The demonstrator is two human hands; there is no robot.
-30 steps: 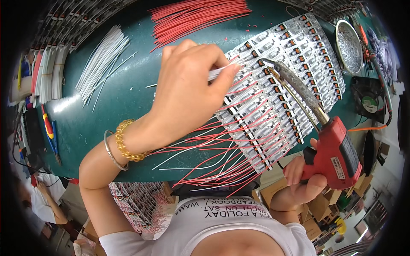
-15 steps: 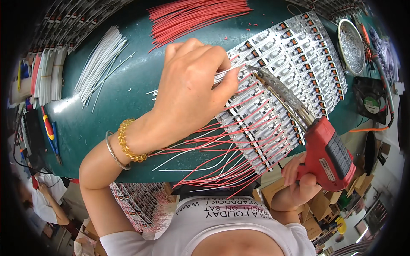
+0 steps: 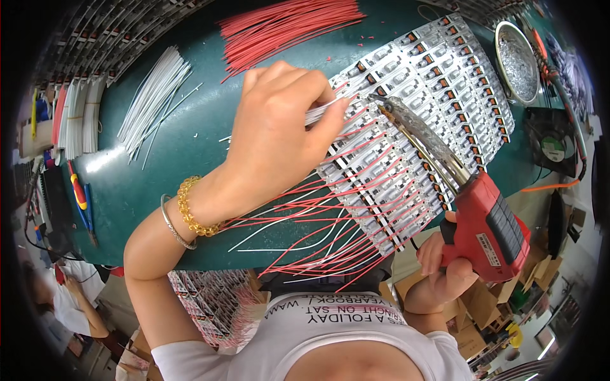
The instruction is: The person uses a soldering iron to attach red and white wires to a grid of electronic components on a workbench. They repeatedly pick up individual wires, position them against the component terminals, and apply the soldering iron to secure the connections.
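Observation:
My left hand [image 3: 279,120] is closed over a small bunch of white wires [image 3: 319,113], its thumb and forefinger pinching their ends above the left edge of a panel of small circuit boards [image 3: 438,82]. My right hand [image 3: 445,267] grips the handle of a red soldering gun [image 3: 492,228]. The gun's dark tip points left over the panel, a short way right of my left fingertips. Red and white wires [image 3: 311,213] stick out from the panel's near left side, passing below my left wrist. My palm hides part of the held bunch.
Loose red wires [image 3: 286,32] and white wires [image 3: 152,95] lie on the green table [image 3: 197,133]. A round metal bowl [image 3: 516,63] and a black fan [image 3: 553,143] stand at right. At left are a screwdriver [image 3: 77,193] and banded wire bundles [image 3: 79,120]. Another person [image 3: 76,298] sits far left.
My left hand has drawn slightly left with the white wires, and the gap between its fingertips and the soldering tip has widened. The soldering gun has barely moved. The whole view has shifted a little.

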